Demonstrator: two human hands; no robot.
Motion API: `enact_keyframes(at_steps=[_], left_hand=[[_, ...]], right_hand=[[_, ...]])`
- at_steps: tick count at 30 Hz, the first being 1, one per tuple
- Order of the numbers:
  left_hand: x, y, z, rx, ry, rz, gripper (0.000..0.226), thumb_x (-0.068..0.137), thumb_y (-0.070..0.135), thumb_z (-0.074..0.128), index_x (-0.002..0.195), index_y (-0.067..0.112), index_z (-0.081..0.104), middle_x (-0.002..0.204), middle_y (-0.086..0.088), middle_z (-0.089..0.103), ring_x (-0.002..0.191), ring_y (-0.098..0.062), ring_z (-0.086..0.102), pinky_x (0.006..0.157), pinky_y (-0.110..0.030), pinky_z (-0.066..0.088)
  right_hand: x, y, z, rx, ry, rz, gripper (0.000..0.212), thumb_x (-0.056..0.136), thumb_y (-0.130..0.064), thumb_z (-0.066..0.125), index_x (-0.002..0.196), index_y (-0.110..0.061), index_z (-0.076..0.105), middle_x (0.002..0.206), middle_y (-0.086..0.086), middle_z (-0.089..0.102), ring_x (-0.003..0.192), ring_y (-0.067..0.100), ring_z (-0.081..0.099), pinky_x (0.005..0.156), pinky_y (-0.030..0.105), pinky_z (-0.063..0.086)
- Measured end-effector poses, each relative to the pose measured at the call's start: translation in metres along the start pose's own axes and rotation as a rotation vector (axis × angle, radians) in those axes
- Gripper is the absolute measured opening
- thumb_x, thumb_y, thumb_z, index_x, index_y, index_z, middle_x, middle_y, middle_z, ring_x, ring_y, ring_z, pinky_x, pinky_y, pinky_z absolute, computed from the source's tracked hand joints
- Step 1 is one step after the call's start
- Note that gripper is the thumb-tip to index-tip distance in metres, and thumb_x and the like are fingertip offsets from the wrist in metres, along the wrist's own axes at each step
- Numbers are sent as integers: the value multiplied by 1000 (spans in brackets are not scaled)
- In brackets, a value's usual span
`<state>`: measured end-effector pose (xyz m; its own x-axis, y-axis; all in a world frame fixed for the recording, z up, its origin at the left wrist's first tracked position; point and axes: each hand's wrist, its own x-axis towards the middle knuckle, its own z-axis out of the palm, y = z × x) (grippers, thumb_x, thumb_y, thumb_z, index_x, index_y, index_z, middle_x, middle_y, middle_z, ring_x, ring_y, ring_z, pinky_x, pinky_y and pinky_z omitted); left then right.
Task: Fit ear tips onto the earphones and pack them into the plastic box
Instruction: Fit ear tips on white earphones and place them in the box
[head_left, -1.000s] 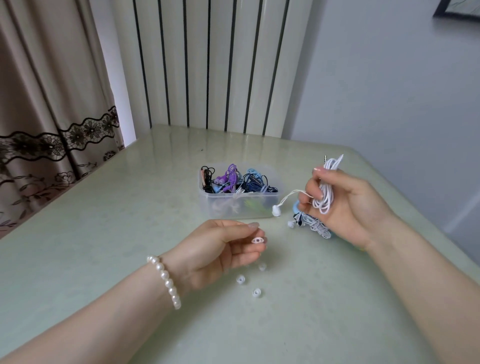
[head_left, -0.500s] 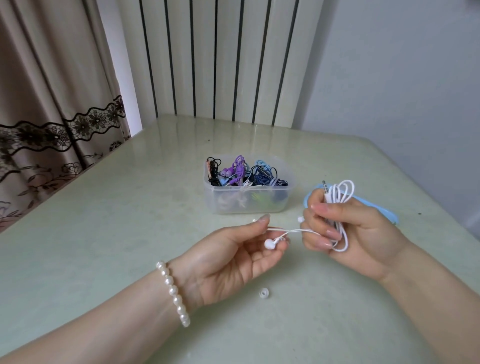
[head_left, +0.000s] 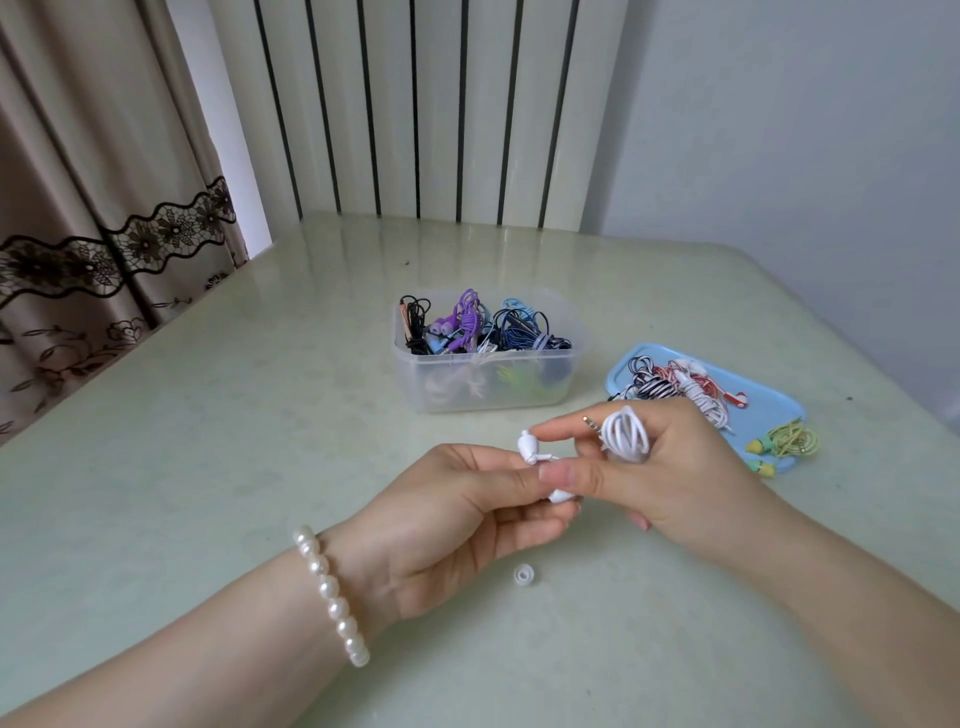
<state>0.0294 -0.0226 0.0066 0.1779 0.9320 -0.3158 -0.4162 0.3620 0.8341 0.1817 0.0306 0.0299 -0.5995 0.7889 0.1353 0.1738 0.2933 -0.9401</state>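
Note:
My right hand (head_left: 670, 478) grips a coiled white earphone cable (head_left: 626, 434), its jack poking out by the fingers. Thumb and forefinger of that hand pinch one white earbud (head_left: 527, 447). My left hand (head_left: 447, 519), palm up, holds the second white earbud (head_left: 563, 495) between its fingertips, touching the right hand. A loose white ear tip (head_left: 523, 575) lies on the table just below both hands. The clear plastic box (head_left: 488, 392) stands behind, holding several coiled earphones in black, purple and blue.
A light blue lid (head_left: 779, 410) lies to the right of the box with striped, red-white and green earphones on it. The pale green table (head_left: 208, 441) meets a curtain on the left and a ribbed panel at the back.
The hands have come together in front of the box. The right hand now pinches one earbud while the left holds the other. The view has shifted, showing the blue lid.

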Motion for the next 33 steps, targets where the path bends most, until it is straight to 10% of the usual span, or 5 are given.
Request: enact_keyframes(at_steps=[9,22,33], left_hand=[[-1,-2,1,133,19,70,11,65,4,65,70,-4,71,71,-8,69,65,-12,65,64,-19,56],[-2,-8,1,555,119,289,8,77,2,68,81,0,74,83,-19,72,75,-14,64,76,-26,56],[-1,8,0,-38,205,229,23,49,-1,67,71,-2,73,73,-13,72,67,-17,69,72,-24,57]], right_hand=[[-1,6,10,-20,12,-69,25,63,-15,73,79,5,71,56,-9,59,48,-2,53,42,5,36],[-1,10,13,-124,95,-149,29,53,-31,84,65,-9,71,65,4,64,59,4,58,55,14,43],[8,2,-18,225,305,-73,17,70,-31,72,72,-13,74,58,10,65,40,25,45,43,22,39]])
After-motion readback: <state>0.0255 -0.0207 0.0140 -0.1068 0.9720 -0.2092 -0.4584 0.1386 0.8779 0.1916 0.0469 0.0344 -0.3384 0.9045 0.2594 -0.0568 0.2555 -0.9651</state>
